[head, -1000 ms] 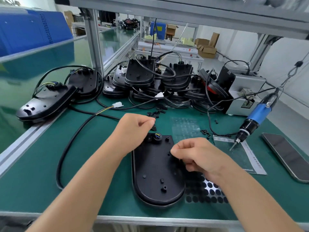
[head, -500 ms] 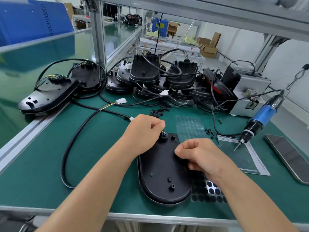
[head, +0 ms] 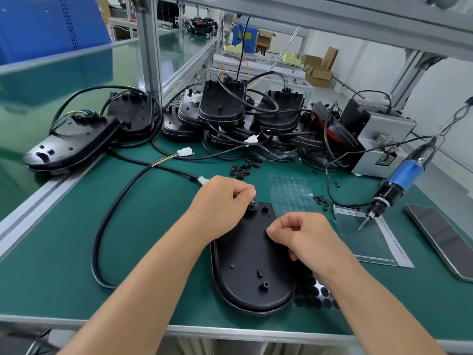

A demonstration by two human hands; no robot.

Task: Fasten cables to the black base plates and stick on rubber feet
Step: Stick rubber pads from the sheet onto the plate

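A black oval base plate (head: 245,265) lies underside up on the green mat in front of me. My left hand (head: 222,203) is curled at its far left corner, pinching the cable (head: 112,216) right above the round grommet (head: 252,204), where coloured wires show. The cable loops off to the left across the mat. My right hand (head: 299,234) hovers over the plate's right edge with thumb and forefinger pressed together; nothing shows between them. A sheet of black rubber feet (head: 317,293) lies partly under the plate and my right wrist.
Stacked base plates with cables (head: 230,111) fill the back. Small black clips (head: 243,170) and screws (head: 321,199) are scattered beyond the plate. A hanging blue electric screwdriver (head: 399,183), a grey screw feeder (head: 381,147), a printed sheet (head: 371,237) and a phone (head: 445,239) are on the right.
Both hands stay at the far end of the plate. My left hand has shifted slightly onto the grommet corner. The view has drifted a little.
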